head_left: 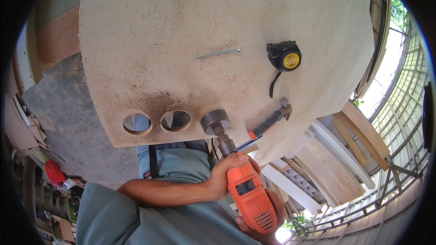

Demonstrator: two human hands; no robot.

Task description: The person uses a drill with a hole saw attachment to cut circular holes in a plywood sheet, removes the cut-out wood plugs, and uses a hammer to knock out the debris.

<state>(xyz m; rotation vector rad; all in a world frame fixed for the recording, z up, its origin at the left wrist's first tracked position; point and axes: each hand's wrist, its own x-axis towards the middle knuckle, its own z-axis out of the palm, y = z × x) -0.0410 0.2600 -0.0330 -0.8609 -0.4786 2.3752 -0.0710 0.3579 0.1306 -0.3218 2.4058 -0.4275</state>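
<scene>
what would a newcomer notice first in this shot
Probably the bright orange drill, low and just right of centre, with a dark hole saw at the near edge of the pale wooden board. Just left of the saw, two round holes stand out, with dark sawdust around them. Farther right, a black-and-yellow tape measure lies on the board.

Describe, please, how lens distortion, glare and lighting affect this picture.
In the head view, fisheye distortion bows the board and curves the metal sheeting at right; black surrounds the round image; the bright gap beside the sheeting is washed out white; the drill and tape measure look fairly sharp; the clutter at lower left is dim.
</scene>
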